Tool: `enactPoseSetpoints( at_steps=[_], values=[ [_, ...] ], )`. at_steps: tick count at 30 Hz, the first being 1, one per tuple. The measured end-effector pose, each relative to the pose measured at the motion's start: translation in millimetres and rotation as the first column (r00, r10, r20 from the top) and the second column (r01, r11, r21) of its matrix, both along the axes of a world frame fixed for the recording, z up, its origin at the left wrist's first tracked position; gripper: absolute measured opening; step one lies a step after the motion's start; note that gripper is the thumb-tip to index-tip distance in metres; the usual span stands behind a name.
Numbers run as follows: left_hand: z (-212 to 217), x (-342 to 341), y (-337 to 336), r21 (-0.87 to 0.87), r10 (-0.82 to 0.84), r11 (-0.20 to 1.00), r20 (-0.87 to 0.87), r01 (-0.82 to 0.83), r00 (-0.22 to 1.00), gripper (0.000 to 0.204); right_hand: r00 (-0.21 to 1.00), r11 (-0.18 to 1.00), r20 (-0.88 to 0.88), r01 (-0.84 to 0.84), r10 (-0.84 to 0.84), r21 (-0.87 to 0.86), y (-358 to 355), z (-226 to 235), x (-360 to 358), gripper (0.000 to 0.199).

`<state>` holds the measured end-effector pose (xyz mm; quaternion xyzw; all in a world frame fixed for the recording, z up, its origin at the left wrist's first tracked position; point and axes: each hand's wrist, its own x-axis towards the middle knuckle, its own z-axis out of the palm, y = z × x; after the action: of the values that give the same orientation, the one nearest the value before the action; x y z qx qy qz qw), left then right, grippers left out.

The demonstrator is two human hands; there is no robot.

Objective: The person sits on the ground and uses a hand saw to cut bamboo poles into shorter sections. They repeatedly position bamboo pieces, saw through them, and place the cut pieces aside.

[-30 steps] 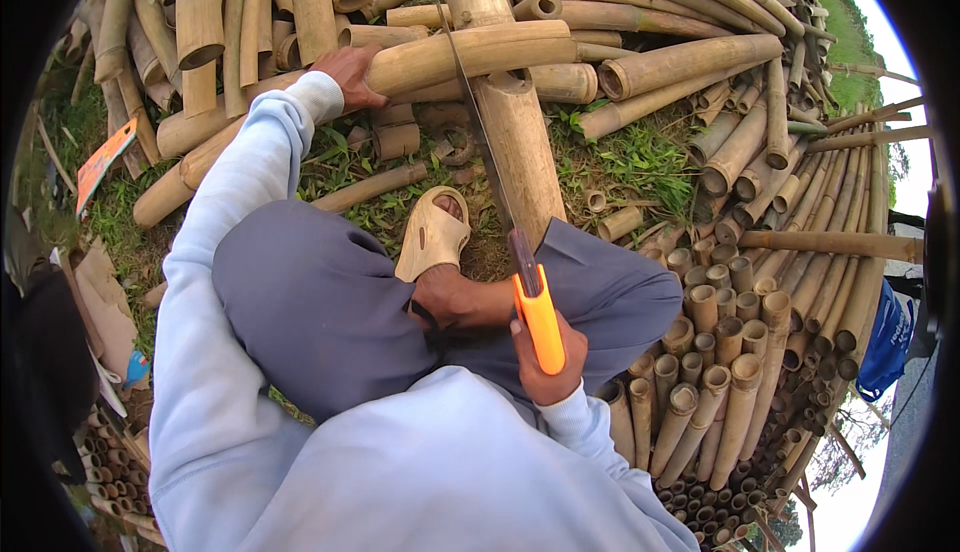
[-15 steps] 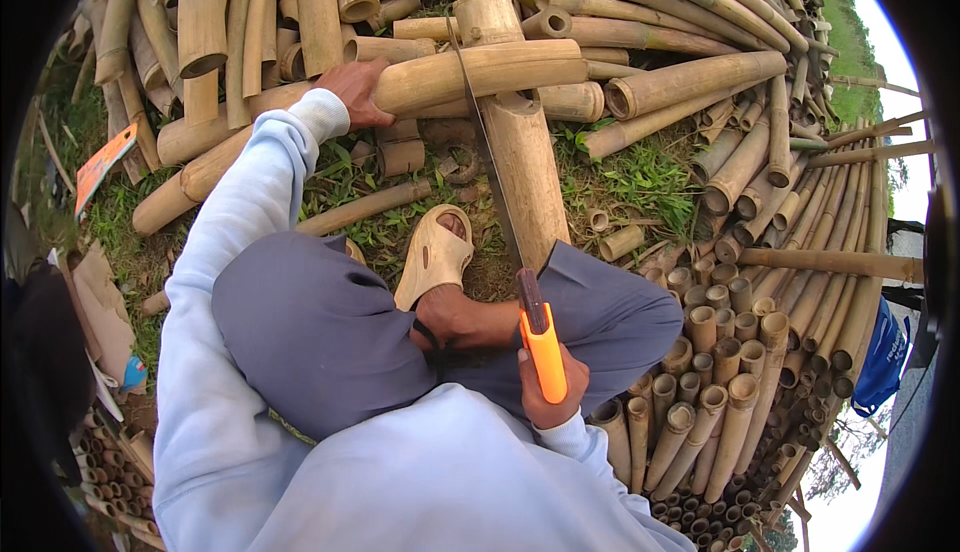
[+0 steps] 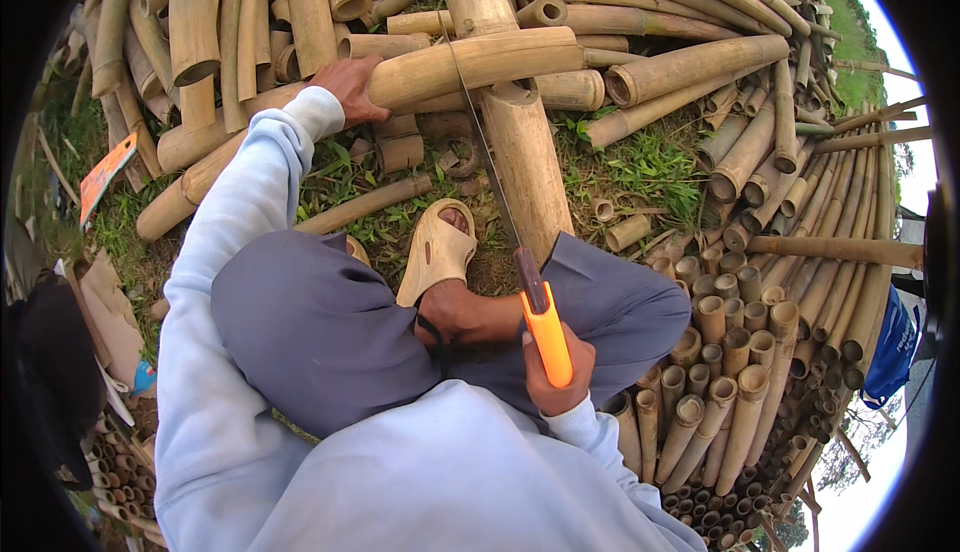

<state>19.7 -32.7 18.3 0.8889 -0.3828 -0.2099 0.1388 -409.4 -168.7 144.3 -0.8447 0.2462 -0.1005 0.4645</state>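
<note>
My right hand is closed round the orange handle of a handsaw. Its long thin blade points away from me and crosses a thick bamboo piece near that piece's left part. My left hand grips the left end of the bamboo piece, thumb below and fingers over the far side. Under the bamboo lies a thick bare log, which slopes from my right knee toward the pile. Whether the blade has cut into the bamboo cannot be made out.
Cut bamboo tubes are heaped ahead. More bamboo tubes stand packed upright at the right, beside long poles. My sandalled foot rests on grass near the log. An orange sign-like board is at the left, a blue bag far right.
The saw's blade and handle have shifted very slightly, still across the bamboo. The whole view has tilted a little. Both hands keep their hold.
</note>
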Motion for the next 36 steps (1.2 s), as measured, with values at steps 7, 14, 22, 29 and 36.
enactPoseSetpoints(
  at_steps=[7,14,22,29,36],
  values=[
    [13,-4,-3,-0.051,0.003,0.999,-0.006,-0.004,1.0,0.072,1.0,0.986,-0.001,0.02,-0.02,0.164,-9,-54,74,0.019],
    [3,1,-1,-0.017,-0.01,1.0,-0.012,0.01,1.0,0.073,0.999,1.0,0.046,0.001,0.0,-0.007,-11,-25,21,0.015],
    [8,3,8,-0.032,0.009,0.999,-0.032,-0.01,0.999,0.071,0.994,1.0,0.106,-0.007,0.006,0.015,5,-21,15,0.015],
    [14,0,-14,-0.039,-0.042,0.998,-0.037,0.041,0.998,0.07,0.997,0.994,-0.072,0.001,0.007,0.109,-30,-66,87,0.021],
    [5,-7,11,-0.013,0.003,1.0,-0.028,-0.003,1.0,0.068,0.997,0.993,0.027,-0.063,0.066,-0.104,6,-20,-23,0.035]
  ],
)
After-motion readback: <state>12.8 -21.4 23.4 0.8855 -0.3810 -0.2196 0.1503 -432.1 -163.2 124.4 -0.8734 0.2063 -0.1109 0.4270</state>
